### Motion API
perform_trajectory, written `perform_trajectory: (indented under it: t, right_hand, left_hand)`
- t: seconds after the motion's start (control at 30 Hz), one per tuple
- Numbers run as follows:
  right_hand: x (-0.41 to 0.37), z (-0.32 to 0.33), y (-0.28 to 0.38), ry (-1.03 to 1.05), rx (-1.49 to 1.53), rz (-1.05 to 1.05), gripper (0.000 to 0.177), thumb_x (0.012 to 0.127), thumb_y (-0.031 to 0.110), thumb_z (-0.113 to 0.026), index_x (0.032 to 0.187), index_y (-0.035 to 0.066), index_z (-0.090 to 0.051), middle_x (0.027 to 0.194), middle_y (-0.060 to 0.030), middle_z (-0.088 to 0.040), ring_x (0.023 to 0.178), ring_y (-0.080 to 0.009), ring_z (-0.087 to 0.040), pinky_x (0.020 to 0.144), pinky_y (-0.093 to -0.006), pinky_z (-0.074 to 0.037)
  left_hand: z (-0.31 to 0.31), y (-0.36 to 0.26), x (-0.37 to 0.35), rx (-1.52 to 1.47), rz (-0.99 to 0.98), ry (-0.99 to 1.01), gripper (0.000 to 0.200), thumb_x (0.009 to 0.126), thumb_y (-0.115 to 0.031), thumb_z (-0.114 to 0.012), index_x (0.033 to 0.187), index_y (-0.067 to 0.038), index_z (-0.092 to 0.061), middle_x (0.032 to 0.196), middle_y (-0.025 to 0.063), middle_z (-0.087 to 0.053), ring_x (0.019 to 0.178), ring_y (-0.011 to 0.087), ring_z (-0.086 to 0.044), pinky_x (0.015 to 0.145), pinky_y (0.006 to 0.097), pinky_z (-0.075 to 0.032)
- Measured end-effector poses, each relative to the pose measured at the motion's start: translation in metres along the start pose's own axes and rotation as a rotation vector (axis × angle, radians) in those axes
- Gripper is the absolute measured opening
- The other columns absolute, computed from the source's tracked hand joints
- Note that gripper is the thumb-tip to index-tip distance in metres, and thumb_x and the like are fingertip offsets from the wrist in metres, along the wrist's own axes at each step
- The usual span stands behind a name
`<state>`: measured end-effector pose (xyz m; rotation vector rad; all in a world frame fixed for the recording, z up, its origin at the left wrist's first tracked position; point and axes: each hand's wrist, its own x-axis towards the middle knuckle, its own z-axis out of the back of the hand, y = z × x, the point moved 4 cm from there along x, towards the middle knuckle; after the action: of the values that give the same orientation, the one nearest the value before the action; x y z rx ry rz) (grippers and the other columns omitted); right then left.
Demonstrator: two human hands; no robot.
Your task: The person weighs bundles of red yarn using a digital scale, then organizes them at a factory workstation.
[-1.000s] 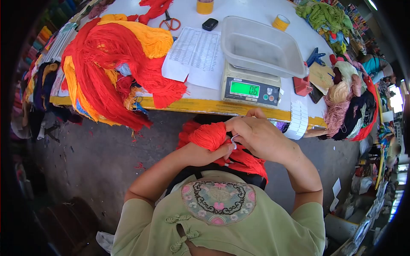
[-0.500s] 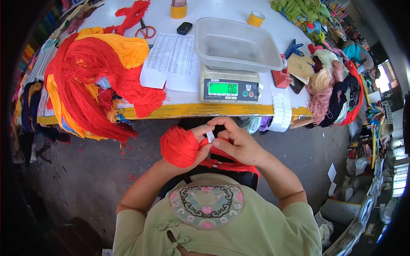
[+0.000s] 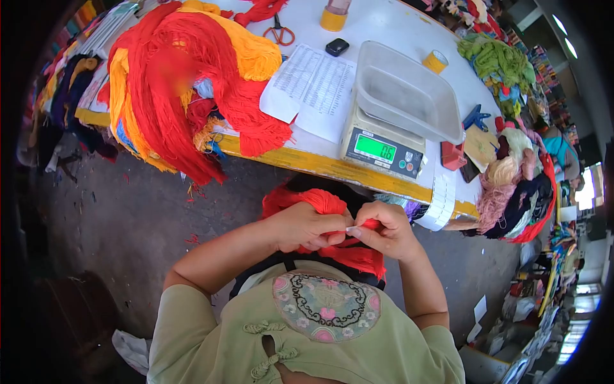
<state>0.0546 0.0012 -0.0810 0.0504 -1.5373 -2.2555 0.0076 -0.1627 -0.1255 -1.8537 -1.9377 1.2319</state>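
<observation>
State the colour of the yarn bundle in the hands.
The yarn bundle is bright red; head view.

And it's 0.6, glowing on the green display (image 3: 374, 148) of the scale (image 3: 378, 121), rows of print across the paper sheets (image 3: 310, 89) too small to make out, tiny marks down the white strip (image 3: 441, 203) unreadable too

The left hand (image 3: 306, 225) partly hides the red yarn (image 3: 326, 201), and print on the sheets (image 3: 311, 89) is illegibly small.
</observation>
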Motion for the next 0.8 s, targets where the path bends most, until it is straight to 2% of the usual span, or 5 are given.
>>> perform_trajectory:
  t: [0.23,0.6,0.7,0.77,0.8]
  right_hand:
    - [-0.008,-0.013,-0.011,-0.303,0.166,-0.118,0.033,0.086,-0.004,-0.068,0.112,0.004,-0.049,0.078,-0.0032,-0.062,0.068,-0.0046,-0.054,0.061,-0.0203,-0.042]
    - [-0.03,-0.016,-0.02,-0.135,0.173,-0.373,0.051,0.085,-0.006,-0.066,0.129,0.005,-0.043,0.089,-0.003,-0.06,0.079,-0.0063,-0.054,0.072,-0.0218,-0.044]
    - [-0.074,0.007,-0.044,0.152,0.125,-0.471,0.027,0.091,0.012,-0.068,0.113,0.001,-0.056,0.1,-0.0052,-0.065,0.087,-0.009,-0.059,0.079,-0.0236,-0.048]
    - [-0.115,0.037,-0.055,0.176,0.368,-0.739,0.022,0.093,0.021,-0.068,0.097,0.0,-0.063,0.089,-0.0029,-0.064,0.076,-0.0081,-0.057,0.068,-0.0237,-0.047]
    - [-0.143,0.051,-0.071,0.142,0.476,-0.781,0.022,0.092,0.023,-0.068,0.095,0.001,-0.065,0.083,-0.0018,-0.062,0.071,-0.0076,-0.054,0.063,-0.0235,-0.044]
  left_hand:
    - [-0.012,-0.012,-0.004,0.724,-0.921,-0.32,0.008,0.093,-0.008,-0.06,0.093,-0.001,-0.061,0.082,0.0062,-0.065,0.075,0.0144,-0.063,0.068,0.0293,-0.05]
    - [0.005,-0.01,0.001,0.672,-0.837,-0.396,0.008,0.085,-0.002,-0.07,0.088,-0.001,-0.063,0.082,0.0078,-0.065,0.074,0.0164,-0.064,0.068,0.03,-0.051]
    - [0.02,-0.028,-0.032,0.86,-0.865,-0.372,0.014,0.079,-0.001,-0.075,0.084,-0.003,-0.063,0.077,0.0073,-0.065,0.07,0.014,-0.063,0.062,0.0295,-0.05]
    - [0.023,-0.044,-0.073,0.372,-0.335,-0.152,0.025,0.088,-0.012,-0.069,0.111,-0.002,-0.067,0.083,0.0049,-0.07,0.061,0.0081,-0.061,0.05,0.0215,-0.044]
    - [0.027,-0.049,-0.093,0.447,-0.268,-0.179,0.05,0.088,-0.039,-0.067,0.116,0.003,-0.065,0.077,0.0107,-0.071,0.048,0.0087,-0.058,0.039,0.0198,-0.036]
